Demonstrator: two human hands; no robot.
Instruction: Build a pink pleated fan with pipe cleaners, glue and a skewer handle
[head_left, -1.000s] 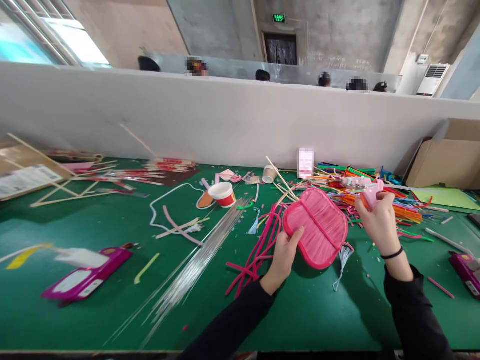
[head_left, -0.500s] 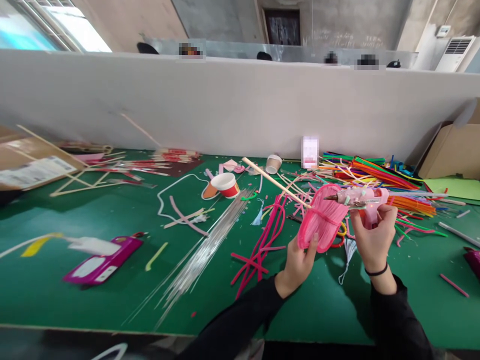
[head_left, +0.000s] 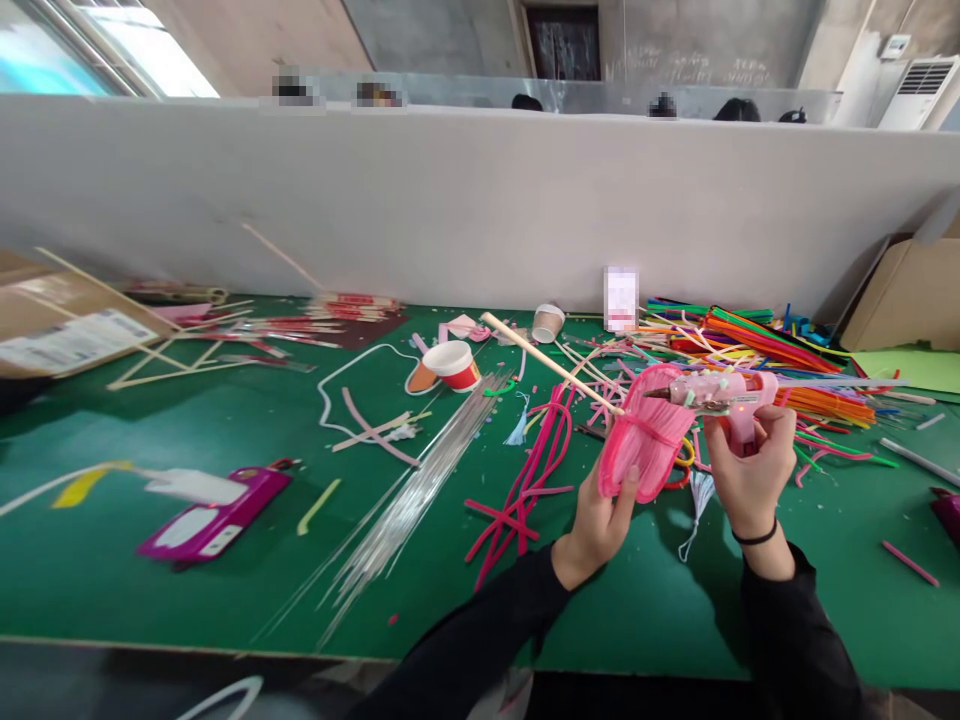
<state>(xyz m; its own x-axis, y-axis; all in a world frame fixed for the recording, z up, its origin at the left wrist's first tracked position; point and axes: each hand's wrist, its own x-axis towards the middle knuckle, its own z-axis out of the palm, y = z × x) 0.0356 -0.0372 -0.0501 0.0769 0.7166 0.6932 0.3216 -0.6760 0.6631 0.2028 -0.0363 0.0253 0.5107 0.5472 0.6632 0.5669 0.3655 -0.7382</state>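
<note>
My left hand (head_left: pixel 600 525) grips a pink fan-like piece (head_left: pixel 646 435) made of pipe cleaners, thumb on its face. From its upper left side sticks out a wooden stick (head_left: pixel 551 362). My right hand (head_left: pixel 754 475) is wrapped round the handle of a pink hot glue gun (head_left: pixel 727 392), with a clear glue stick (head_left: pixel 840 383) coming out of its rear. The gun's nozzle points left and appears close above the pink piece; whether it touches cannot be made out. Under the hands lie yellow-and-red-handled scissors (head_left: pixel 682 465), partly hidden, and a pale blue tassel (head_left: pixel 700 500).
Pink pipe cleaners (head_left: pixel 525 490) and a bundle of clear glue sticks (head_left: pixel 420 500) lie left of my hands. Colourful pipe cleaners (head_left: pixel 772 340) are heaped at right rear. A paper cup (head_left: pixel 452 367), a purple power strip (head_left: pixel 217 515) and a cardboard box (head_left: pixel 67 320) stand farther left.
The view has shifted slightly. Both hands keep their holds on the pink piece and the glue gun, and the nozzle stays over the piece's upper part.
</note>
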